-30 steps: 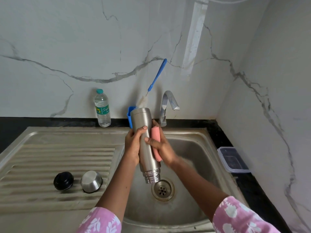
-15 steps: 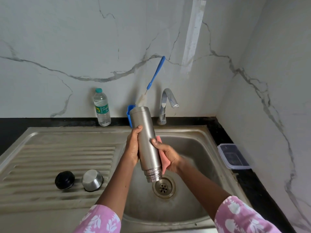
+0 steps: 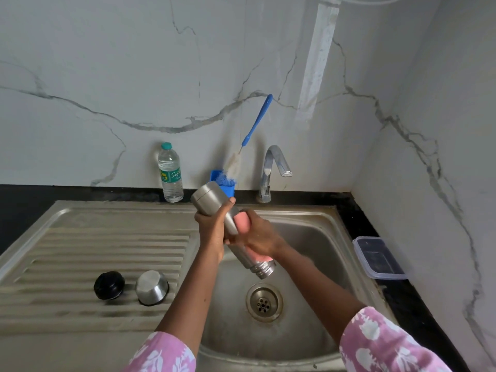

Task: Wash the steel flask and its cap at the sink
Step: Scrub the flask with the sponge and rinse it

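Note:
The steel flask (image 3: pixel 212 198) hangs tilted over the sink basin (image 3: pixel 316 237), base up to the left, open mouth down to the right. My left hand (image 3: pixel 212 228) grips its upper body. My right hand (image 3: pixel 259 237) wraps a pink sponge (image 3: pixel 241 220) around the flask's middle. On the draining board (image 3: pixel 94 245) lie the black inner stopper (image 3: pixel 108 285) and the steel cap (image 3: pixel 151 287), side by side.
The tap (image 3: pixel 272 170) stands behind the basin, with no water visible. A blue holder (image 3: pixel 228 187) with a long blue bottle brush (image 3: pixel 255 124) and a plastic water bottle (image 3: pixel 170 173) stand at the wall. A lidded plastic box (image 3: pixel 377 257) sits on the right counter. The drain (image 3: pixel 263 302) lies below the flask.
The flask has tilted from nearly upright to slanting, its mouth swinging to the right. My right hand with the sponge has slid up along the flask body.

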